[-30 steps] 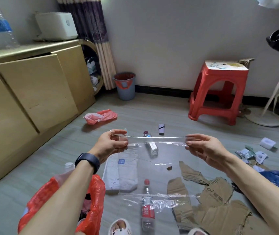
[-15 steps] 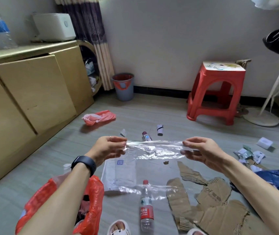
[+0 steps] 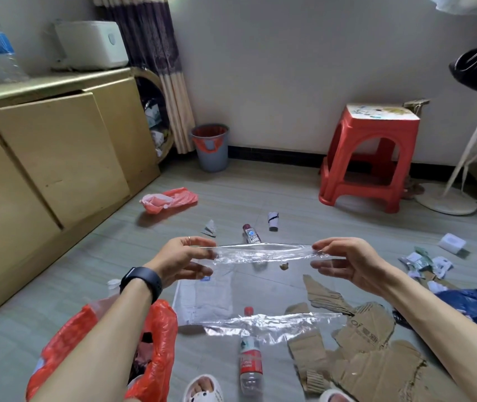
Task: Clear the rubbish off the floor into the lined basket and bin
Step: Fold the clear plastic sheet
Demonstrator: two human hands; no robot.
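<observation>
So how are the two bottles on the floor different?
The near bottle has a red label and a bright red cap; the far bottle has a blue label and a darker cap. The near bottle lies by the white slipper; the far bottle lies beyond the clear plastic sheet that the left hand and right hand hold. Both are clear and lie on the floor, caps pointing away from the person.
</observation>
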